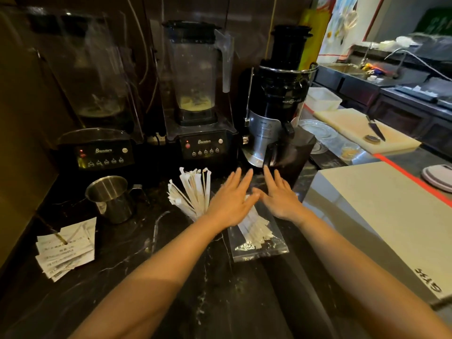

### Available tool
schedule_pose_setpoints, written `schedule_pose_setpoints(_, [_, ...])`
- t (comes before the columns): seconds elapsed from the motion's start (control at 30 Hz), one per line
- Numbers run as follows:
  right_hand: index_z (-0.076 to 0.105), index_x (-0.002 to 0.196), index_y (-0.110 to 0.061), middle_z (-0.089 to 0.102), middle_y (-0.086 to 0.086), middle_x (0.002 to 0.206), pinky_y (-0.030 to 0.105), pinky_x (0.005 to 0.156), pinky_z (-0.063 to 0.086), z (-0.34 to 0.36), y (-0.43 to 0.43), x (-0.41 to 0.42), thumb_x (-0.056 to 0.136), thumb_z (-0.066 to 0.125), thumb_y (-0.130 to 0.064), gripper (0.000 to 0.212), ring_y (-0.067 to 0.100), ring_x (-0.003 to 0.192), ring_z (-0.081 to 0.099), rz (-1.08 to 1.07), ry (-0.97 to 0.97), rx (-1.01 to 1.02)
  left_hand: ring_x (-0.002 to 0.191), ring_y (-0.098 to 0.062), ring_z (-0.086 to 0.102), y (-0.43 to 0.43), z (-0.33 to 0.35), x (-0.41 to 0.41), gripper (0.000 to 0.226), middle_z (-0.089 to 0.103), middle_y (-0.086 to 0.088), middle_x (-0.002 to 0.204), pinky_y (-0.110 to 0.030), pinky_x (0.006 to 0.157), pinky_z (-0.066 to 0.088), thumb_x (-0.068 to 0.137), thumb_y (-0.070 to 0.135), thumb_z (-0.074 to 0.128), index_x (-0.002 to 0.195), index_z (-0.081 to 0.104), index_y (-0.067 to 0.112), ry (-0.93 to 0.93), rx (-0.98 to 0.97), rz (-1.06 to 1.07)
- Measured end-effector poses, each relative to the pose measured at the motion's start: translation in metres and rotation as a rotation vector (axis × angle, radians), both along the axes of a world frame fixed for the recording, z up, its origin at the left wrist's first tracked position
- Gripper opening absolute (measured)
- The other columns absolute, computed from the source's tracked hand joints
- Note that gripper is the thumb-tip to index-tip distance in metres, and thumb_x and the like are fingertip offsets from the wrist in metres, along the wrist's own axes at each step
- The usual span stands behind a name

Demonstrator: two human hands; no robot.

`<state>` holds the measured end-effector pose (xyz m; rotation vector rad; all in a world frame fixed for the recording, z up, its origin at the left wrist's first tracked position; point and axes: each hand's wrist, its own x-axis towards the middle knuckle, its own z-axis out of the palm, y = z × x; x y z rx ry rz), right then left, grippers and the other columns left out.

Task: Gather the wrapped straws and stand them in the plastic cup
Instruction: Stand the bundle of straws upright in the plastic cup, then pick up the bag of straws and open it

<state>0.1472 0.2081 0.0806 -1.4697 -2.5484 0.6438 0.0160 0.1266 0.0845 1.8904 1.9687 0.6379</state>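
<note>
A bunch of white paper-wrapped straws [193, 192] stands fanned out in a clear plastic cup whose body is mostly hidden behind my left hand [231, 201]. More wrapped straws [255, 231] lie in a clear plastic bag [259, 250] flat on the dark marble counter. Both hands hover palm-down with fingers spread over the far end of that bag. My right hand [281, 198] sits beside the left, thumbs nearly touching. Neither hand holds anything.
A steel pitcher [111, 196] stands left of the straws, and a stack of paper receipts [67, 248] lies near the left edge. Two blenders [195, 99] and a juicer [276, 101] line the back. A white cutting board [391, 216] lies to the right.
</note>
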Motion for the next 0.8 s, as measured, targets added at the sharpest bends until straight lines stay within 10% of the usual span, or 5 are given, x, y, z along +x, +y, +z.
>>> schedule_pose_setpoints(0.63, [0.026, 0.137, -0.011, 0.042, 0.017, 0.137, 0.038, 0.094, 0.047, -0.092, -0.018, 0.043, 0.077, 0.068, -0.011, 0.073, 0.032, 0.117, 0.05, -0.37, 0.262, -0.379, 0.112, -0.036, 0.051, -0.018, -0.083, 0.027, 0.059, 0.049, -0.019, 0.125, -0.045, 0.092, 0.047, 0.072, 0.013, 0.069, 0.119, 0.034, 0.01, -0.46, -0.358, 0.544])
schedule_pose_setpoints(0.8, [0.042, 0.112, -0.016, 0.051, 0.007, 0.096, 0.021, 0.056, 0.053, -0.087, -0.024, 0.047, 0.077, 0.067, -0.005, 0.045, 0.017, 0.072, 0.059, -0.344, 0.317, -0.461, 0.086, -0.029, 0.06, -0.018, -0.081, 0.031, 0.056, 0.054, -0.02, 0.112, -0.031, 0.068, 0.054, 0.077, 0.003, 0.06, 0.125, 0.032, 0.011, -0.611, -0.395, 0.481])
